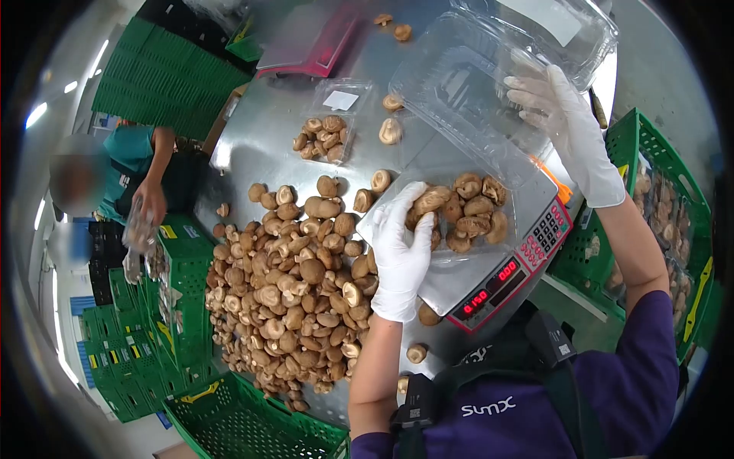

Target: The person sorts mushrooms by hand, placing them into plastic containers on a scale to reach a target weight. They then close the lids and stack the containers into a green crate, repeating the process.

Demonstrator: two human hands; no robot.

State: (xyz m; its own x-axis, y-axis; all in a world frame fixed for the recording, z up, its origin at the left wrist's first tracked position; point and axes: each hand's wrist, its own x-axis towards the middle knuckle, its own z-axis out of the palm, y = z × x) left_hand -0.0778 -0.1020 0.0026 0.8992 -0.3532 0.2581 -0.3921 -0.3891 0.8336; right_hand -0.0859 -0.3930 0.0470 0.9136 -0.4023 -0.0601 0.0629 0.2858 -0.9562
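Note:
My left hand (401,249), in a white glove, is closed around a shiitake mushroom (432,200) at the left side of a clear plastic clamshell box (511,229). Several brown mushrooms (478,205) lie in that box, which rests on a digital scale (489,294) with red lit digits. My right hand (562,126), gloved as well, is up beside the clear lid and other clear plastic boxes (451,84). Its fingers are stretched out and apart against the transparent plastic; whether they grip an edge of it is hard to see.
A big mushroom heap (298,283) covers the metal table (252,153) on the left. Behind it stand a filled box (325,138) and a second scale (310,38). Green crates (650,145) flank the table. Across it, a co-worker (138,164) holds a pack.

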